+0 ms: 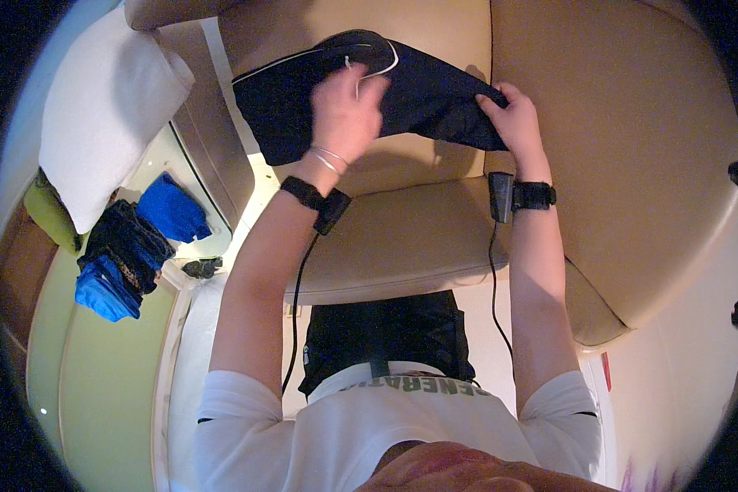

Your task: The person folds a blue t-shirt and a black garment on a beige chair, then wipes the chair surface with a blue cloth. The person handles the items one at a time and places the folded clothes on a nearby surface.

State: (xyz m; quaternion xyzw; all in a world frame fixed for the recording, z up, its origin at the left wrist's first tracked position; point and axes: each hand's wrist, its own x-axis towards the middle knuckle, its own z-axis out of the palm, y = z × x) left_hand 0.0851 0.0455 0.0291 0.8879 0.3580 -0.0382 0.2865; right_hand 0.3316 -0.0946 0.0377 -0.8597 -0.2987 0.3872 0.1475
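A dark garment [430, 98] with white piping and a loose white cord is held up over the tan leather seat. My right hand [515, 117] pinches its right end between thumb and fingers. In front of the garment's middle is my left hand [347, 111], blurred by motion, with the cord running by its fingertips. Whether those fingers grip the cord or the cloth cannot be made out. Each wrist bears a black strap with a small box and a cable.
The tan leather sofa [393, 240] fills the middle, its large padded side [615, 154] rising at right. On the left are a white cushion [104, 111], a folded blue garment [173, 208] on a glass-topped surface, a dark folded garment [126, 240] and another blue garment [107, 289].
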